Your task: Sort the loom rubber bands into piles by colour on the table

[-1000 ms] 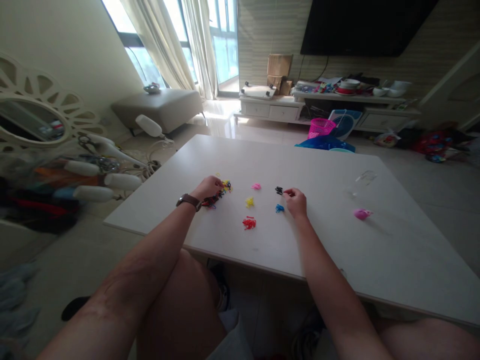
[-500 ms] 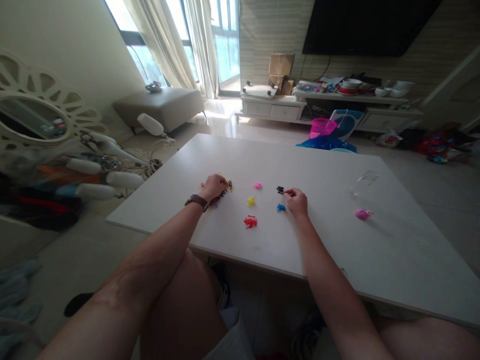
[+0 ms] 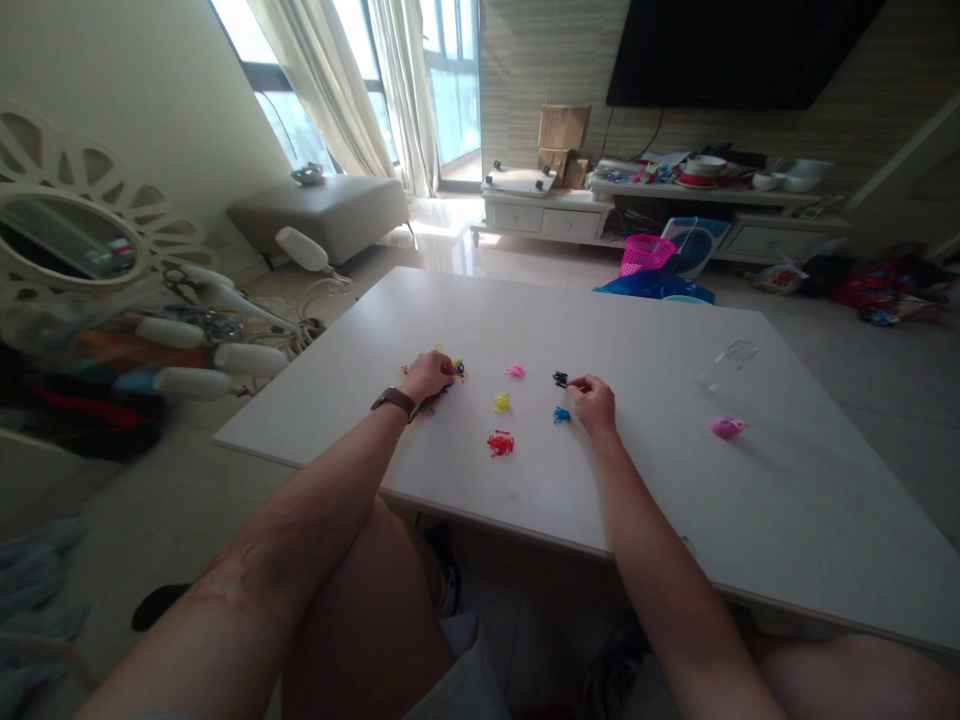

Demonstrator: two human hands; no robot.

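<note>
Mixed-colour band pile (image 3: pixel 460 371) (prob. small elastics; too small to confirm): on counter (image 3: pixel 660 345), partly hidden under L hand (image 3: pixel 427 376). L grip: fingertips down at pile's far R end; whether apart or clamped on a band, not visible at this res. R hand (image 3: pixel 595 406): thumb & index tips close together, just beside black cluster (image 3: pixel 560 379); contact & any held pc. can't be confirmed. Blue cluster (image 3: pixel 561 415) lies nearer wearer than black. Pink cluster (image 3: pixel 514 370), yellow cluster (image 3: pixel 502 403) & red cluster (image 3: pixel 501 444) form a rough column between hands.

CAUTION (judged risks):
1. Snagging: pile pcs. overlap; lifting 1 could drag several. Cause: interlocked loops.
2. Cross-mixing: black & blue sit close; a low sweep of R hand could push one into the other.
3. Scatter: L wrist w/ watch (image 3: pixel 394 402) sits near pile; sideways drag may spread pcs. twd. yellow.
4. Colour mis-ID: dark pcs. may look alike. Cause: dim light, hand shadow.
</note>
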